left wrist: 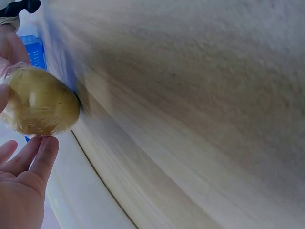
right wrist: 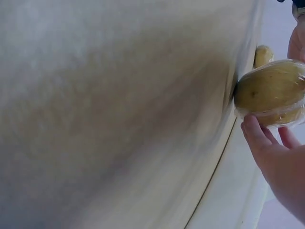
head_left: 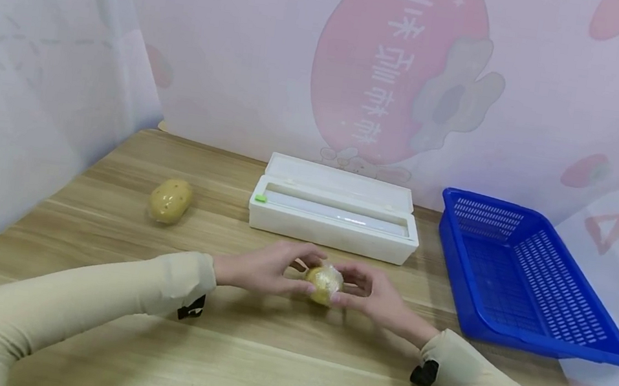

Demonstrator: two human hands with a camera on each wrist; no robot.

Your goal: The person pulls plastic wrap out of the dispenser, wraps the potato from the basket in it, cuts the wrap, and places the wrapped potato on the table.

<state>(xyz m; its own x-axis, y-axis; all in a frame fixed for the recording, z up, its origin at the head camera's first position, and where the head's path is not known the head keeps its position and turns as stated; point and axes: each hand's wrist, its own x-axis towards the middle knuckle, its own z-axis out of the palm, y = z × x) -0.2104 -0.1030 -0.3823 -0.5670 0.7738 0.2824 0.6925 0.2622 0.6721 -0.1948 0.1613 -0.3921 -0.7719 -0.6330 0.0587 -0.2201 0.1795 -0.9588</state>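
Observation:
A potato (head_left: 324, 284) wrapped in clear cling film sits between both hands, low over the wooden table. My left hand (head_left: 274, 269) holds its left side, fingers bent behind it and thumb in front. From the other side my right hand (head_left: 371, 296) grips it the same way. Wrinkled film gathers on its upper right. In the left wrist view, fingertips of the left hand (left wrist: 28, 176) touch the shiny potato (left wrist: 45, 102). The right wrist view shows the right hand's fingers (right wrist: 255, 133) against the potato (right wrist: 269, 90), whose underside is right at the tabletop.
Behind the hands stands a white cling film box (head_left: 333, 232), lid raised, a roll inside and a green tab at its left end. A second potato (head_left: 170, 201), with a film-like sheen, lies at the left. A blue plastic basket (head_left: 467, 305) stands at the right. Printed cloth (head_left: 235, 46) hangs behind.

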